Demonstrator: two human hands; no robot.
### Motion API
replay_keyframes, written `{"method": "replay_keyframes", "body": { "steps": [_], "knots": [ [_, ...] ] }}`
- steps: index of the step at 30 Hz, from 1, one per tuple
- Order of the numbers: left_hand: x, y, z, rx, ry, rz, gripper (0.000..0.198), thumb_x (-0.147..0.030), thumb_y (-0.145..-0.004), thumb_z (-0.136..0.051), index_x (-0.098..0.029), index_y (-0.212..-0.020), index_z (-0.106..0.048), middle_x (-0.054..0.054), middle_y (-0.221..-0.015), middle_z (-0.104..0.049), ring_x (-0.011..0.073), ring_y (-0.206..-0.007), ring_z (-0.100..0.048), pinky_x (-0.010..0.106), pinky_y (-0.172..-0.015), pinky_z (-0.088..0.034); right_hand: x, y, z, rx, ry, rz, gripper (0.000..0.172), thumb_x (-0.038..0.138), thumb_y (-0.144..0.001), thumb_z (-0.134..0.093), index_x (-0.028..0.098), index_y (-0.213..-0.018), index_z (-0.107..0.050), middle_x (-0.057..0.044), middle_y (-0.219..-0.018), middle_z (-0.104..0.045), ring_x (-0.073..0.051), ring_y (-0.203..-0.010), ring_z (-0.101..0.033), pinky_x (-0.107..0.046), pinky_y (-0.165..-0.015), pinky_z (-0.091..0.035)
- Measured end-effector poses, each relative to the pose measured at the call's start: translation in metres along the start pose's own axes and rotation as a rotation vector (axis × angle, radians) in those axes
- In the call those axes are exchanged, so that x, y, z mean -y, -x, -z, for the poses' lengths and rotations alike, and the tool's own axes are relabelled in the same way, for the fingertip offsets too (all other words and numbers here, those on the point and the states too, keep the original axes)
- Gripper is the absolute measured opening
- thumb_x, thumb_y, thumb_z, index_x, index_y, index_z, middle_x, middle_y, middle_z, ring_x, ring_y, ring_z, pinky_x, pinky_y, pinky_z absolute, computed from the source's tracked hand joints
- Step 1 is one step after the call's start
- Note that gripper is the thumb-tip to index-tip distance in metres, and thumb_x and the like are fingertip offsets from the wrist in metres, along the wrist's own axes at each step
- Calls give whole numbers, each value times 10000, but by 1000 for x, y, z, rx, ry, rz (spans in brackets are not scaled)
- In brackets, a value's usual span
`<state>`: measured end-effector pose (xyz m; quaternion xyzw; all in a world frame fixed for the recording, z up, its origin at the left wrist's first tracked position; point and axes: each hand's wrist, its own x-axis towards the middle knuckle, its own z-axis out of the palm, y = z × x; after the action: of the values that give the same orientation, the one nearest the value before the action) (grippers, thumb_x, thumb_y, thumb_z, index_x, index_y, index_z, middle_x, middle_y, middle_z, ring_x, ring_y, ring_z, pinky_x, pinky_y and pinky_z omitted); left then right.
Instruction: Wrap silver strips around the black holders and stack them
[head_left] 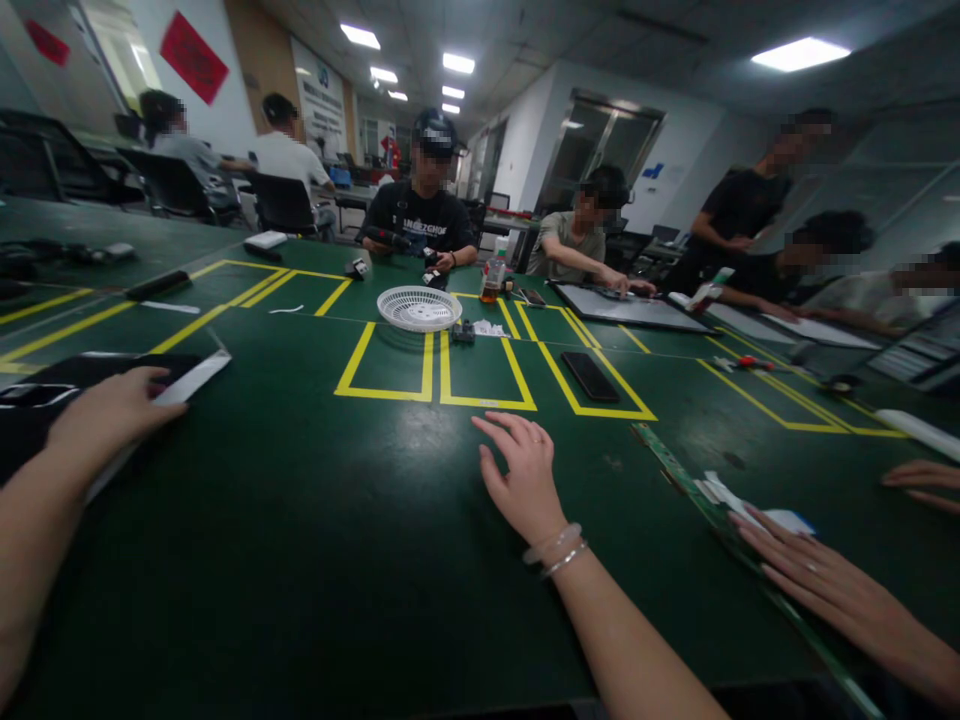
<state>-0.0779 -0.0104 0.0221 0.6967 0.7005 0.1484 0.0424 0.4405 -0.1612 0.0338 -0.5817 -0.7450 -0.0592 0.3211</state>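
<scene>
Head view, L hand (112,415) on panel (60,378), R hand (525,482) apart

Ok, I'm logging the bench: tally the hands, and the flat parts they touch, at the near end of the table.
Own hands: 2, left hand on the black panel, right hand flat on the table.
Co-worker's hands: 2, one on the green circuit strip.
Black panel: 1.
Green circuit strip: 1.
Total: 6.

Dark green table (337,560) with yellow rectangles (382,396); white grille (419,307); seemingly black phone (590,376).
</scene>
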Motion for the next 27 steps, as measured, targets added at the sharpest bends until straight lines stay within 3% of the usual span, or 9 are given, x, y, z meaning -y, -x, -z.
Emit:
{"method": "replay_keyframes", "body": {
  "steps": [2, 4, 8, 12, 17, 19, 21, 24, 27],
  "knots": [
    [-31, 5, -2, 75, 43, -73, 698, -502, -832, -490, -16, -1333, -478, 195, -1148, -596, 373, -964, -590, 480, -792, -526, 0, 0, 1, 18, -9, 23, 359, 220, -938, -494, 288, -1276, -596, -65, -1307, -607, -254, -1251, -498, -506, -1099, -274],
    [-67, 14, -7, 149, 141, -293, 636, -466, -900, -465, -52, -1382, -450, 168, -1241, -558, 341, -1048, -574, 444, -858, -515, 1, 0, 1, 45, -16, 60, 365, 225, -933, -514, 289, -1283, -593, -64, -1325, -596, -251, -1266, -487, -499, -1106, -275],
    [-135, 42, -18, 273, 278, -674, 480, -374, -961, -449, -122, -1368, -487, 111, -1282, -549, 301, -1118, -552, 393, -915, -501, 6, 2, 3, 160, -16, 171, 463, 312, -886, -632, 312, -1343, -554, -61, -1433, -517, -267, -1329, -427, -488, -1106, -292],
    [-178, 67, -28, 345, 375, -841, 433, -298, -918, -495, -187, -1334, -540, 89, -1277, -557, 275, -1153, -541, 374, -963, -485, 11, 3, 2, 315, -40, 239, 612, 431, -833, -711, 322, -1395, -496, -52, -1454, -517, -271, -1356, -406, -510, -1124, -258],
    [-196, 81, -32, 395, 430, -898, 406, -272, -931, -529, -215, -1331, -560, 83, -1279, -548, 272, -1170, -523, 356, -1008, -456, 9, 4, -1, 446, -137, 244, 367, 310, -915, -636, 319, -1279, -592, -9, -1111, -721, -193, -1122, -598, -500, -1130, -208],
    [-198, 82, -32, 388, 464, -899, 393, -275, -935, -525, -214, -1320, -570, 81, -1272, -551, 274, -1165, -523, 365, -1018, -449, 8, 4, -2, 453, -166, 236, 393, 339, -879, -687, 310, -1262, -606, -6, -1092, -724, -196, -1095, -610, -495, -1125, -212],
    [-199, 82, -31, 389, 489, -892, 390, -283, -934, -520, -217, -1315, -573, 75, -1277, -551, 270, -1168, -520, 373, -1024, -445, 8, 4, -3, 446, -185, 232, 444, 360, -837, -736, 308, -1260, -609, -6, -1106, -722, -205, -1095, -609, -494, -1120, -220],
    [-198, 82, -30, 402, 490, -892, 379, -328, -956, -511, -220, -1313, -573, 68, -1285, -551, 262, -1172, -521, 376, -1031, -445, 8, 4, -3, 408, -215, 216, 390, 302, -848, -727, 316, -1226, -632, 2, -1084, -730, -199, -1060, -620, -485, -1102, -253],
    [-193, 76, -28, 355, 455, -836, 475, -504, -967, -550, -212, -1342, -554, 75, -1329, -525, 289, -1223, -484, 396, -1052, -432, 7, 2, -3, 307, -326, 147, 370, 289, -843, -727, 300, -1206, -652, -7, -1057, -734, -201, -1018, -629, -462, -1043, -344]
  ]
}}
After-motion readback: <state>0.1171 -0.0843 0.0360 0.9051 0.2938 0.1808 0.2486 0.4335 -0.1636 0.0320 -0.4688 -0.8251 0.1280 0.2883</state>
